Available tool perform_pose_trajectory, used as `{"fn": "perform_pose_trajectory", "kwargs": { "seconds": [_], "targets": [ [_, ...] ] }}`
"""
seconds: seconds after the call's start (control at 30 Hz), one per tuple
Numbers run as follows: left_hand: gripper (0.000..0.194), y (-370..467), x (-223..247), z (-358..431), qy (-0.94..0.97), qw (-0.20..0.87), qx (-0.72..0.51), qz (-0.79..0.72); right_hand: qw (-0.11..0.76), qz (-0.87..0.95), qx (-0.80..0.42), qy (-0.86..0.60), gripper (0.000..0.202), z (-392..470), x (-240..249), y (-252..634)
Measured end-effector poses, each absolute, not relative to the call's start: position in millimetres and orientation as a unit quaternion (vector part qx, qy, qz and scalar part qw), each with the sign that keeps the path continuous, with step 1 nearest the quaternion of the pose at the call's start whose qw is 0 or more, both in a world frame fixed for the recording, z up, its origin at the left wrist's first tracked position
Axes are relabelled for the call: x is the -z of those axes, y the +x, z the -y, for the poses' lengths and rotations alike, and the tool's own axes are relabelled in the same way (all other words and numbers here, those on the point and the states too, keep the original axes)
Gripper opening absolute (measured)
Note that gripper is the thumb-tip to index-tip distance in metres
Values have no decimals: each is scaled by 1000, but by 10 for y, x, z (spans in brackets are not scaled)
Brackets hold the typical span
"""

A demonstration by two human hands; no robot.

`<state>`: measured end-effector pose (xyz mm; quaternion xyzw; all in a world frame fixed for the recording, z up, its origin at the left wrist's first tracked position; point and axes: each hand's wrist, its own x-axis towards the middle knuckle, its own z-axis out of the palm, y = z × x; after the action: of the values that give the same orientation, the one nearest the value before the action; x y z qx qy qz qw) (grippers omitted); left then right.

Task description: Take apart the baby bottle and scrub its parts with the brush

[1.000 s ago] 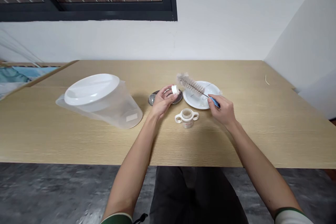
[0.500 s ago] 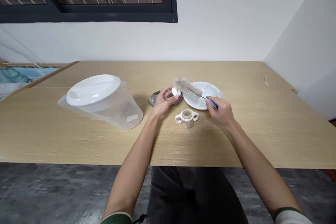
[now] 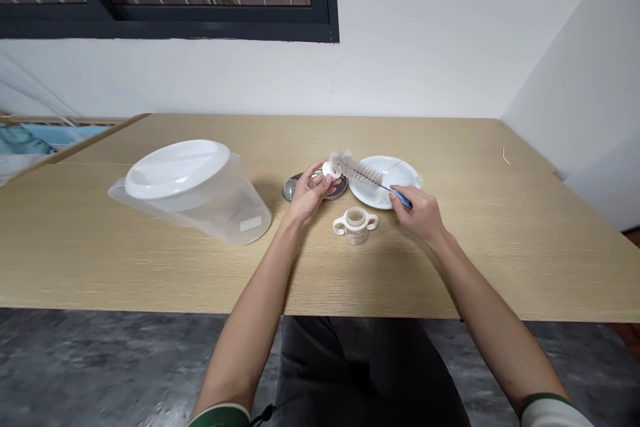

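Note:
My left hand (image 3: 311,195) pinches a small white cap (image 3: 330,170) between thumb and fingers, above a dark round lid or dish (image 3: 341,188). My right hand (image 3: 419,211) is closed on the blue handle of a bristle brush (image 3: 361,171). The brush points left, and its pale tip is at the cap; whether it touches inside is too small to tell. Behind the brush lies a white plate (image 3: 385,181). Nearer me stands a small clear bottle with two white handles (image 3: 357,227), held by neither hand.
A large translucent pitcher with a white lid (image 3: 200,190) stands to the left on the wooden table (image 3: 320,280). At the far right lies a small pale bent strip (image 3: 506,156). A wall and a dark-framed window (image 3: 225,23) rise behind the table.
My left hand has turned the cap slightly, so its round face shows more, and moved it a little left and up. The brush has shifted slightly against it.

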<state>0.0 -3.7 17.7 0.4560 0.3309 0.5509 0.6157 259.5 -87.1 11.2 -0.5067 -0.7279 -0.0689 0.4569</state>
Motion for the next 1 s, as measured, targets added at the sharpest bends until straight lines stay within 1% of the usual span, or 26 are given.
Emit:
{"fn": "perform_pose_trajectory", "kwargs": {
  "seconds": [0.07,0.23,0.43,0.53,0.67,0.87,1.0],
  "targets": [
    [67,-1,-179,27,452,610,-557,-337,457,721,79,-514,28,863,-107,2604],
    [56,-9,-152,1,457,610,-547,-347,490,699,96,-513,27,864,-130,2632],
    [50,-6,-138,7,469,626,-525,-335,455,730,81,-503,28,878,-118,2598],
    [48,-7,-175,31,475,625,-523,-332,464,705,86,-529,29,868,-119,2615],
    [51,-2,-219,57,473,623,-525,-335,483,692,86,-530,31,871,-139,2635],
    [60,1,-200,35,464,614,-528,-359,437,731,69,-519,30,873,-109,2615],
    [67,-13,-147,9,470,599,-537,-363,440,706,74,-549,30,859,-102,2635]
  ]
}}
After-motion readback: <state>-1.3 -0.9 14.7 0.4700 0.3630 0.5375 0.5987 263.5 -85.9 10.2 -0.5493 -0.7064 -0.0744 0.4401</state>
